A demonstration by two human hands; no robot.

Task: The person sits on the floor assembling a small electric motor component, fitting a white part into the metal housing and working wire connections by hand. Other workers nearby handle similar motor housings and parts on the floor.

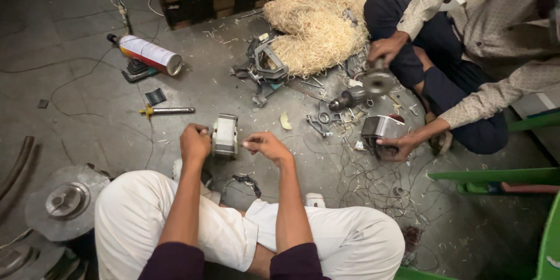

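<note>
I sit on a grey concrete floor in white trousers. Between my hands stands a small grey motor stator [225, 135] with pale windings. My left hand [194, 143] is closed against its left side, gripping it. My right hand [266, 144] sits just right of it, fingers pinched together on something thin, perhaps a wire; what it is cannot be made out.
Another person sits at the right, one hand on a second motor block [382, 130], the other on a round metal part [378, 81]. A pile of wood wool [318, 23], a metal frame [263, 65], a spray can [149, 53], a screwdriver [168, 111], loose wires [373, 184] and a round disc [64, 201] lie about.
</note>
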